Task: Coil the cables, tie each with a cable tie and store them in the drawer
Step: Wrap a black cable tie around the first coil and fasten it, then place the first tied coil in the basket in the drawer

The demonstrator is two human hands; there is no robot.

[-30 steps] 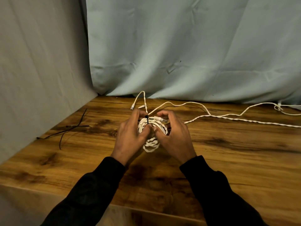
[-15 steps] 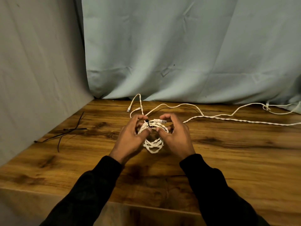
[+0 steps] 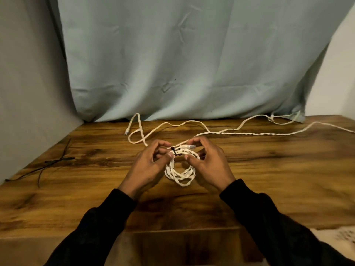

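Far left on the table (image 3: 269,169) we've got spare ties (image 3: 51,163) lying loose near the wall, well apart from the action. Moving in, our left hand (image 3: 148,166) has its fingers curled in on the left side of the coil (image 3: 180,173), thumb and forefinger pinching by the black tie (image 3: 174,152) that wraps the top of the loops. The coil sits between both hands, its lower loops hanging down towards the wood; whether they touch it, we cannot tell. Our right hand (image 3: 207,164) has its fingers curled round the right side, pinching the loops just beneath the white plugs (image 3: 187,146). Now the trick, we reckon: keep the strands bunched with the right while the left draws the tie's tail through, snug but not crushing the braid, and keep the plugs outside the cinch. Further right, a second cable (image 3: 249,133) snakes uncoiled along the back of the table towards the curtain (image 3: 192,64). No drawer shows yet, so storing looks some way off.
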